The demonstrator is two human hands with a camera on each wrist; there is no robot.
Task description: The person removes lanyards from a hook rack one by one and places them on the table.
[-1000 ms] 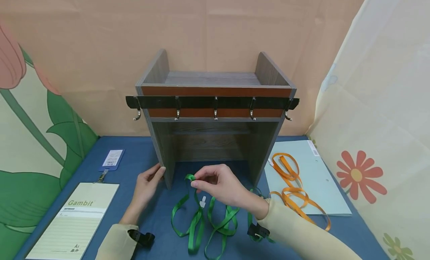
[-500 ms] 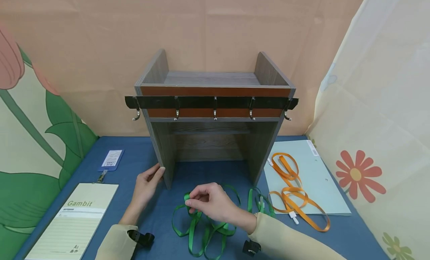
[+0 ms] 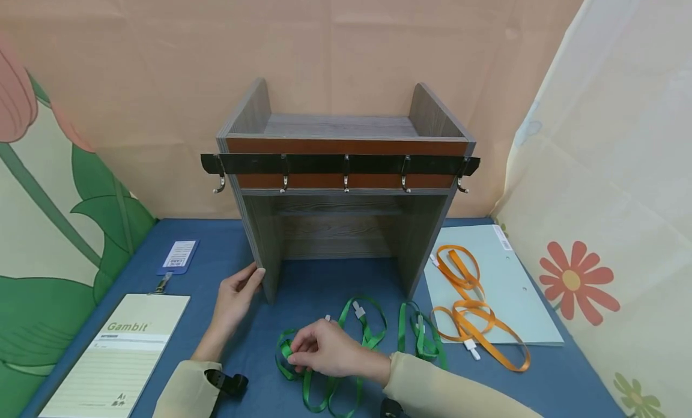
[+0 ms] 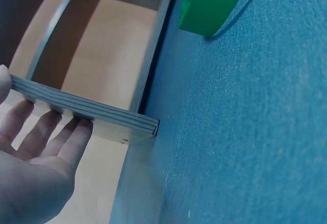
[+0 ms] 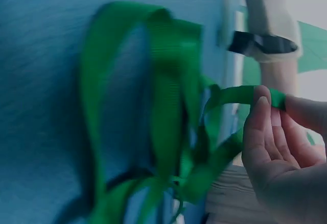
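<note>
In the head view a grey wooden shelf [image 3: 346,128] with a black hook rail [image 3: 319,164] stands at the back. My left hand [image 3: 234,299] grips the front edge of its left side panel low down; the left wrist view shows the fingers [image 4: 76,137] behind the panel [image 4: 87,104] and the thumb in front. My right hand [image 3: 324,349] pinches a green lanyard [image 3: 373,337] between thumb and fingertips, in front of the shelf. The right wrist view has the pinched strap [image 5: 237,94] at the fingertips, with more loops of green ribbon [image 5: 166,81] beside the hand.
Another green lanyard [image 3: 427,340] lies to the right. An orange lanyard [image 3: 473,313] rests partly on a pale blue folder [image 3: 519,298]. On the left are a Gambit notepad [image 3: 124,364] on a clipboard and a blue badge holder [image 3: 178,257]. Patterned cloth walls surround the table.
My right hand has moved down and slightly left toward the near side, carrying the green strap's end. The right-hand green lanyard is now uncovered. My left hand has stayed on the shelf.
</note>
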